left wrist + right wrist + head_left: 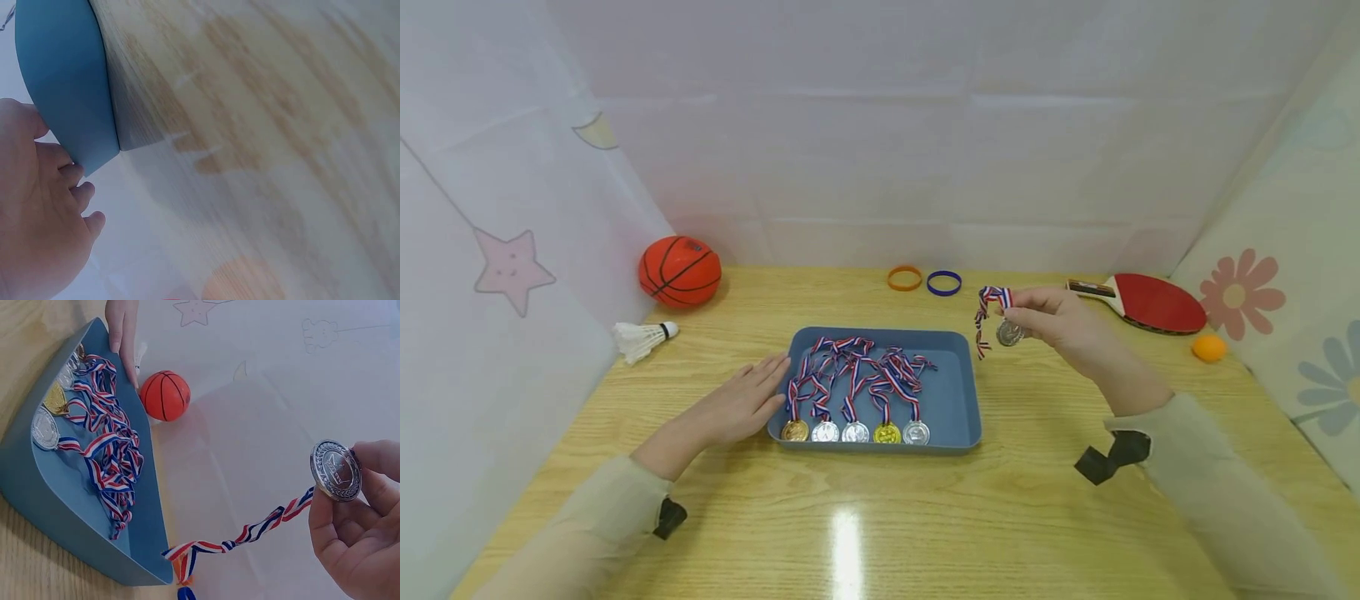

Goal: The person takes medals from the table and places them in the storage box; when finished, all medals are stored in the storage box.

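r hand (1060, 321) fingers pinch silver medal (1009, 333) w/ ribbon, l hand (741, 406) flat, relaxed against blue tray (958, 392).

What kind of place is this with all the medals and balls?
Probably a small play or practice corner, not a real gym: a wooden table screened by cloth printed with stars and flowers, holding a blue tray of medals, a toy basketball and a ping-pong paddle.

A basketball (680, 271) and shuttlecock (642, 338) sit at the tabletop's (880, 517) left; orange band (904, 277), blue band (943, 283), paddle (1150, 302) and orange ball (1208, 347) lie farther right.
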`<state>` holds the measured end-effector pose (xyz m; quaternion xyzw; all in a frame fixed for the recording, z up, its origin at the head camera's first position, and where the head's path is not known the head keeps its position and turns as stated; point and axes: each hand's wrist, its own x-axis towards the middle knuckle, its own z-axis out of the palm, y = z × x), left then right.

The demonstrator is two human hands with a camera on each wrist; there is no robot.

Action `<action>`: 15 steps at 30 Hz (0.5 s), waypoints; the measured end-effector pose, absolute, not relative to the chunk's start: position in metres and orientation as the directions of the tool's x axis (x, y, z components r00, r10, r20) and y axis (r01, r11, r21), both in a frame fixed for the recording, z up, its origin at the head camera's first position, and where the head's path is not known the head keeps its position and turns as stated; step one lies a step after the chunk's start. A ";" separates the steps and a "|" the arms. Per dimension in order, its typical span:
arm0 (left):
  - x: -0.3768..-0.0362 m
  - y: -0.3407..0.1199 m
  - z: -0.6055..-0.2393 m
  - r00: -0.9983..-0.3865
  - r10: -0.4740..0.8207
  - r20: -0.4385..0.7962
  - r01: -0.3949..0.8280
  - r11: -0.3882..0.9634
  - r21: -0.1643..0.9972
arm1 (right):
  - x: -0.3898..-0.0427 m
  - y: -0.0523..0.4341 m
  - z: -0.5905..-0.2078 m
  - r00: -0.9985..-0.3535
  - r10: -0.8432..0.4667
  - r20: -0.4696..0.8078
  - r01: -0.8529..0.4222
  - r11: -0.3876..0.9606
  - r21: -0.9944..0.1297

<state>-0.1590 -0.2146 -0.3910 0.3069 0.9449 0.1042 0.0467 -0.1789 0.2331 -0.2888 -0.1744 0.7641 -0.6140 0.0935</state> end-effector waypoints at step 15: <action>-0.160 -0.214 -0.392 -0.813 0.582 -0.035 0.560 0.796 0.230 | -0.186 0.191 -0.346 -0.913 -0.398 -0.090 -0.075 0.382 -0.921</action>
